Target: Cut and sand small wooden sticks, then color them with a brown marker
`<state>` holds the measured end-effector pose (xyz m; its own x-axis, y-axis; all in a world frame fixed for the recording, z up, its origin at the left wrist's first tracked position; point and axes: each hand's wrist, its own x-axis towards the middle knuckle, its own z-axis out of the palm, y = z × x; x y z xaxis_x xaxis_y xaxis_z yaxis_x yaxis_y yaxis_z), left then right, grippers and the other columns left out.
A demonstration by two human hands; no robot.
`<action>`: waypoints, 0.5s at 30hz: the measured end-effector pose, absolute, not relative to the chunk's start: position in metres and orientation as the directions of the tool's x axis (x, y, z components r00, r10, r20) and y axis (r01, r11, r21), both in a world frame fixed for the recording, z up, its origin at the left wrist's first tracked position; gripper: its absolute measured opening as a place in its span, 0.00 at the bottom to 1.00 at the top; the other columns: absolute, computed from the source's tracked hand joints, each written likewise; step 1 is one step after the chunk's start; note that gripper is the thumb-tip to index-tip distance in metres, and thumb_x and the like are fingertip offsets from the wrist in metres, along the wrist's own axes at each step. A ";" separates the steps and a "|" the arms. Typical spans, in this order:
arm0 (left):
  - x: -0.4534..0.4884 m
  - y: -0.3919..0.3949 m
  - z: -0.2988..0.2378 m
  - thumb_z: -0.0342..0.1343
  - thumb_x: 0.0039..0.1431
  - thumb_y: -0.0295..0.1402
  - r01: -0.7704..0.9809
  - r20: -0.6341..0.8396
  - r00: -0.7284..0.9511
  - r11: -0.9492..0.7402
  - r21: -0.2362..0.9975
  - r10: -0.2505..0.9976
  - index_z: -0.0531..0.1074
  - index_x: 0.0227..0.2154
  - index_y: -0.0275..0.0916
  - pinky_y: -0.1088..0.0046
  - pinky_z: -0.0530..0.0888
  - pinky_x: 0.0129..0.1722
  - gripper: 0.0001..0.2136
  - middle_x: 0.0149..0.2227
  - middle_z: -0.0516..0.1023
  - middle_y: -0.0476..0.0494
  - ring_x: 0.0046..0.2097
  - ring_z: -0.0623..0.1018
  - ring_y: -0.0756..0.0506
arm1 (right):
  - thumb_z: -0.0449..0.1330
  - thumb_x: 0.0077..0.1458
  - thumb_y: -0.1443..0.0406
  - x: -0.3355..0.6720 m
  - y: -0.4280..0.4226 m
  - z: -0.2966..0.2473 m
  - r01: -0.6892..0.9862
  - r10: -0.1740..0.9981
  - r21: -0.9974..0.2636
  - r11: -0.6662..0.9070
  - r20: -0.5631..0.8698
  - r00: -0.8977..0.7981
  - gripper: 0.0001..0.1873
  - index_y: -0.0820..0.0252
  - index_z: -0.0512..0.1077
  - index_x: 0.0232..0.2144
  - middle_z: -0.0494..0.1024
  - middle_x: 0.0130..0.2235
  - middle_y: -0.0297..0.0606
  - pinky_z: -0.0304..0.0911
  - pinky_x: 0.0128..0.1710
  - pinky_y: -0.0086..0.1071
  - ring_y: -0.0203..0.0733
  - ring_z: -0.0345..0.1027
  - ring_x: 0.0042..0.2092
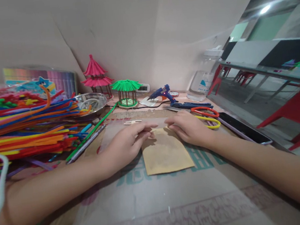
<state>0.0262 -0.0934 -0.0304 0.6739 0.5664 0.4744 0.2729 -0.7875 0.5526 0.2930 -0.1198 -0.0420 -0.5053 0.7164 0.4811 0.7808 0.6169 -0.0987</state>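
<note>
A small tan cardboard piece [165,154] lies flat on the cardboard-covered table [161,212]. My left hand [125,146] rests palm down at its upper left corner, fingers stretched along its far edge. My right hand [188,128] lies at its upper right corner, fingers extended and pressing the same edge. The fingertips of both hands nearly meet over the far edge. Neither hand lifts anything. A small pale wooden stick piece [132,122] lies just beyond my left hand.
A heap of coloured pipe cleaners [24,126] fills the left. A metal bowl [92,104], pink pagoda [96,77], green pavilion [126,91], blue glue gun [162,93], red and yellow scissors [207,116], a phone [242,128] and a plastic jar [203,81] stand behind. Cardboard walls rise at the back.
</note>
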 end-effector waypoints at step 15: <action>0.033 -0.102 -0.029 0.56 0.64 0.32 0.096 0.332 0.637 -0.498 0.862 0.696 0.68 0.54 0.40 0.72 0.80 0.36 0.16 0.36 0.84 0.47 0.38 0.84 0.46 | 0.62 0.60 0.61 0.241 -0.156 -0.020 0.463 0.921 -0.796 0.390 0.329 -0.210 0.13 0.51 0.81 0.47 0.83 0.39 0.35 0.70 0.44 0.37 0.42 0.75 0.40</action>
<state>0.0330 -0.1018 -0.0285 0.6371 0.6958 0.3316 0.0957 -0.4983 0.8617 0.2412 -0.1557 -0.0200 -0.2097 0.9207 0.3291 0.4632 0.3899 -0.7958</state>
